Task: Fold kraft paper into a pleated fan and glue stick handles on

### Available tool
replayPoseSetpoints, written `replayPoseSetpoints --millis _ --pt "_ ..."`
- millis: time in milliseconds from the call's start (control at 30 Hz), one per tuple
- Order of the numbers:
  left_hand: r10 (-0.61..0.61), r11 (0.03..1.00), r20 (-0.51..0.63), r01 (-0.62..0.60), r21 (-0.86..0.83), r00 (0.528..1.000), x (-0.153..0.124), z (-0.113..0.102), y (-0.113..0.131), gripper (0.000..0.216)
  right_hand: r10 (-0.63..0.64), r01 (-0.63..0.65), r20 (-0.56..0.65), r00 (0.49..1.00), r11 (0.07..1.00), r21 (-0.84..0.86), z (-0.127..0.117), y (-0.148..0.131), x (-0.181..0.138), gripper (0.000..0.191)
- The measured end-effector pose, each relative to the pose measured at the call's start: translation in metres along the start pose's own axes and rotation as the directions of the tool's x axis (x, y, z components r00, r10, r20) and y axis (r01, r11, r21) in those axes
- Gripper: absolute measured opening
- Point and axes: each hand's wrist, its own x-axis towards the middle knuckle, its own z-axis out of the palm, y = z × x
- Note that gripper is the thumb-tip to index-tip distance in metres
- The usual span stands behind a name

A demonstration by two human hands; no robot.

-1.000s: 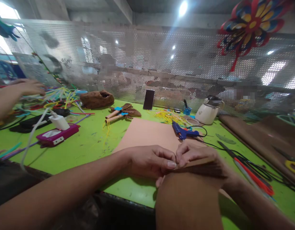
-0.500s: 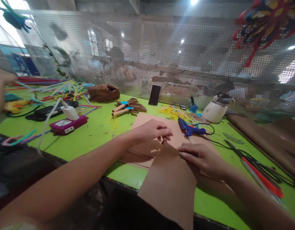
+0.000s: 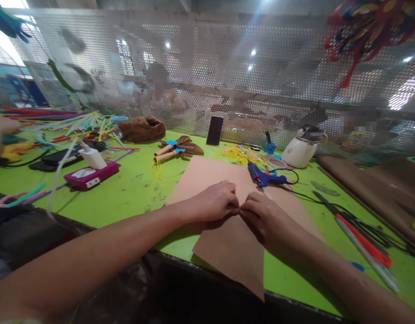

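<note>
Green table [image 3: 133,180], and I see left hand [image 3: 220,200] and right hand [image 3: 266,218] pinching the far end of the brown paper [image 3: 231,256], rest hanging nearside of the grip, likely an edge-folding step, calling for even fingertip pressure next.

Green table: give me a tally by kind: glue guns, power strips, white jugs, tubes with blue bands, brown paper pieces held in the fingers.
Glue guns: 1
Power strips: 1
White jugs: 1
Tubes with blue bands: 2
Brown paper pieces held by left hand and right hand: 1
Total: 6
</note>
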Motion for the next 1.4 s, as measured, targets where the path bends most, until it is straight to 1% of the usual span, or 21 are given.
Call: replayPoseSetpoints --millis 267,367,433,600,700,833,933,1067,1200,1400 --pt "0.022 1.000 -0.010 -0.022 -0.006 1.000 -0.001 0.003 0.003 0.019 -0.128 0.132 0.044 0.991 0.987 -0.089 -0.006 0.005 -0.002 0.015" --pt "-0.008 1.000 0.010 0.009 -0.019 1.000 -0.002 0.000 0.005 0.015 -0.120 0.126 0.062 0.991 0.986 -0.107 -0.009 0.006 -0.005 0.016" --pt "-0.036 0.999 0.030 0.037 -0.030 0.999 -0.002 -0.001 0.006 0.014 -0.092 0.099 0.070 0.993 0.989 -0.112 -0.010 0.007 -0.007 0.017" --pt "-0.087 0.994 0.103 0.093 -0.054 0.991 -0.005 -0.006 0.009 0.012 -0.036 0.044 0.114 0.993 0.997 -0.064 -0.013 0.014 -0.007 0.019" --pt "-0.079 0.995 0.149 0.087 -0.051 0.986 -0.007 -0.012 0.011 0.011 -0.034 0.041 0.138 0.990 0.998 -0.049 -0.016 0.016 -0.007 0.019" --pt "-0.053 0.998 0.179 0.060 -0.034 0.982 -0.009 -0.023 0.015 0.014 -0.035 0.044 0.121 0.992 0.996 -0.073 -0.018 0.014 -0.010 0.014" --pt "-0.036 0.999 0.195 0.042 -0.026 0.980 -0.010 -0.029 0.019 0.014 -0.049 0.063 0.152 0.987 0.995 -0.083 -0.021 0.011 -0.011 0.013" --pt "-0.006 1.000 0.183 0.007 -0.007 0.983 -0.010 -0.030 0.022 0.012 -0.052 0.069 0.185 0.981 0.994 -0.087 -0.026 0.008 -0.011 0.015" --pt "0.021 0.999 0.119 -0.027 0.047 0.993 -0.013 -0.027 0.024 0.011 -0.011 0.035 0.187 0.982 0.991 -0.128 -0.026 0.006 -0.013 0.009" --pt "0.084 0.992 0.095 -0.093 0.091 0.992 -0.015 -0.025 0.023 0.013 -0.030 0.069 0.205 0.978 0.980 -0.187 -0.027 0.004 -0.016 0.007"
